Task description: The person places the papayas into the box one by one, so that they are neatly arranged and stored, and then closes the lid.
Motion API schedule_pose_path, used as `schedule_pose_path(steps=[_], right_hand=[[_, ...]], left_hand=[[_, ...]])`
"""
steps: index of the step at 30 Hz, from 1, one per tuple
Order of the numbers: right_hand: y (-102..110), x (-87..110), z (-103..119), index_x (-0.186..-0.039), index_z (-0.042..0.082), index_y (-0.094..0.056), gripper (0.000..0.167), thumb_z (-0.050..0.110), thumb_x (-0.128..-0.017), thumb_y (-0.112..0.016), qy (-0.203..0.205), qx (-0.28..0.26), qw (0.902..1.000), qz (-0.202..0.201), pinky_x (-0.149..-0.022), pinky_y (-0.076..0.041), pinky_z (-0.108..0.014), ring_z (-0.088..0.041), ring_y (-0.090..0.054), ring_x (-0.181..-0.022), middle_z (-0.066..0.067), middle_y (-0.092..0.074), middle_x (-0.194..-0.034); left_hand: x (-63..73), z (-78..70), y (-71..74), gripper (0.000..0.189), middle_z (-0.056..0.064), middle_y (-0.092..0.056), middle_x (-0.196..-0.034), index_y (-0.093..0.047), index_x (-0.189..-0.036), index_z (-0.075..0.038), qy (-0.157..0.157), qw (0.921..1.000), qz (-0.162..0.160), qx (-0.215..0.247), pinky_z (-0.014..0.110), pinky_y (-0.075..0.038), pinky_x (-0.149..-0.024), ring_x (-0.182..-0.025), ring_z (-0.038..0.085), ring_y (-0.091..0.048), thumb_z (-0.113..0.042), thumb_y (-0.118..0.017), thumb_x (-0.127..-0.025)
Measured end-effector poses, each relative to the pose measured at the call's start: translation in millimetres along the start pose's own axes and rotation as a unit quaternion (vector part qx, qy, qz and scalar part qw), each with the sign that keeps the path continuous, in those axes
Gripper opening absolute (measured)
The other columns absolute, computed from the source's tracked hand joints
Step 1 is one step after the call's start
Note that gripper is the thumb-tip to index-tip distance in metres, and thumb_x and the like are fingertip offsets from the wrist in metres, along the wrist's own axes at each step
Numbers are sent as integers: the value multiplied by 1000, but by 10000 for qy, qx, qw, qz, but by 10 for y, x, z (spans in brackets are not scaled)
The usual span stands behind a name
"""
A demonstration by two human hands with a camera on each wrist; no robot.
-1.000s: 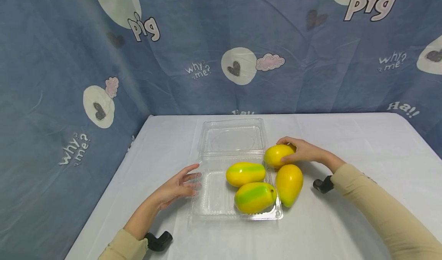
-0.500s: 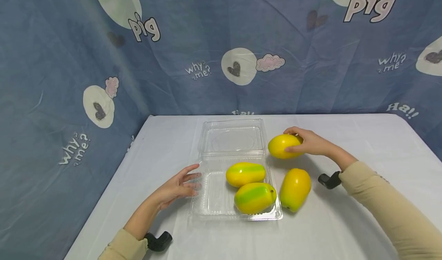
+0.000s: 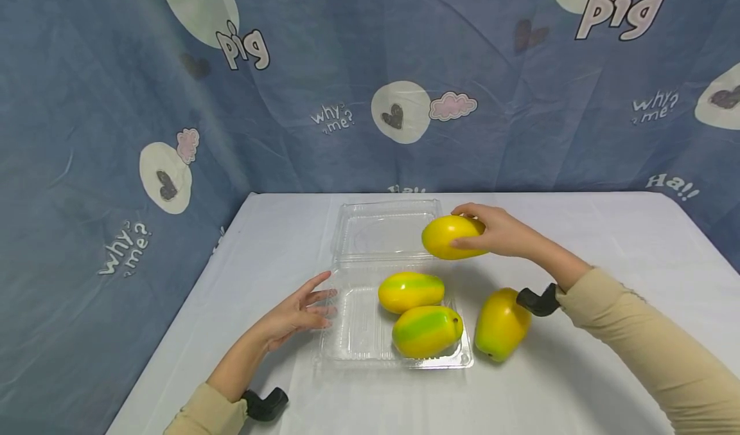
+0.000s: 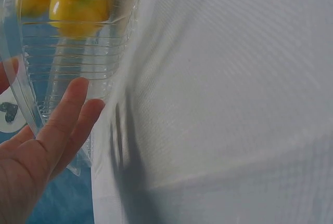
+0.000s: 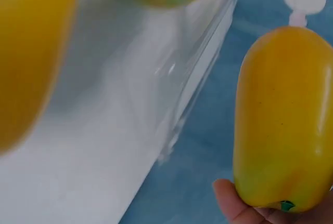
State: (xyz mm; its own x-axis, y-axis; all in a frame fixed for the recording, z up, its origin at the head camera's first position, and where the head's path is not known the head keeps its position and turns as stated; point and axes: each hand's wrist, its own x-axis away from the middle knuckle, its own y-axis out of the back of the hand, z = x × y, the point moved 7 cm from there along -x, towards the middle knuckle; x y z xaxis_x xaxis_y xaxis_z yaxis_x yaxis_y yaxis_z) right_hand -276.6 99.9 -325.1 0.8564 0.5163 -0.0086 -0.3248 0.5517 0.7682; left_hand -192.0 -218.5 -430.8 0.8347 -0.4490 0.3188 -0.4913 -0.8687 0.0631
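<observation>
My right hand (image 3: 500,230) grips a yellow mango (image 3: 448,237) by its right end, raised above the seam between the clear plastic box's base and lid. The right wrist view shows this mango (image 5: 283,120) with its green stem spot near my fingers. At the left wall of the clear plastic box (image 3: 355,335), my left hand (image 3: 291,316) rests with fingers spread and relaxed. Inside the box's right half lie two yellow-green mangoes, a rear mango (image 3: 410,292) and a front mango (image 3: 426,332). Another mango (image 3: 502,326) lies on the table, right of the box.
The box's lid (image 3: 388,229) lies folded back behind its base. A white cloth (image 3: 636,248) covers the table. A blue printed curtain (image 3: 324,43) hangs behind and to the left. Black wrist mounts (image 3: 266,404) sit on both forearms.
My right hand lifts its mango off the table, first back and right, then left over the box. The loose mango on the table has rolled right. My left hand stays put.
</observation>
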Motion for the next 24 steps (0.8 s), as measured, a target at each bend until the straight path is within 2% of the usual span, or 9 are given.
schedule_pose_path(steps=[9, 18, 24], right_hand=[[-229, -131, 445, -127, 8, -47, 61, 40, -80, -67, 190, -63, 9989, 417, -80, -47, -36, -23, -53, -96, -10, -57, -116], [-528, -312, 802, -124, 10, -51, 58, 42, -79, -68, 648, 555, 9925, 876, -81, -45, -34, -20, -52, -95, -8, -58, -113], [-715, -423, 961, -126, 12, -51, 61, 47, -78, -66, 908, 1130, 9837, 1061, -79, -45, -33, -19, -52, -90, -8, -56, -112]], left_hand=[[12, 7, 20, 93, 24, -17, -147, -6, -148, -18, 30, 10000, -57, -32, 43, -41, -94, -125, 39, -38, -3, -65, -78], [11, 13, 23, 90, 23, -17, -148, -7, -148, -19, 76, 10000, -6, 23, 43, -40, -96, -125, 38, -39, -2, -63, -79], [2, 21, 16, 88, 23, -19, -148, -8, -148, -19, 117, 9999, -16, 12, 45, -39, -97, -125, 38, -40, -3, -62, -80]])
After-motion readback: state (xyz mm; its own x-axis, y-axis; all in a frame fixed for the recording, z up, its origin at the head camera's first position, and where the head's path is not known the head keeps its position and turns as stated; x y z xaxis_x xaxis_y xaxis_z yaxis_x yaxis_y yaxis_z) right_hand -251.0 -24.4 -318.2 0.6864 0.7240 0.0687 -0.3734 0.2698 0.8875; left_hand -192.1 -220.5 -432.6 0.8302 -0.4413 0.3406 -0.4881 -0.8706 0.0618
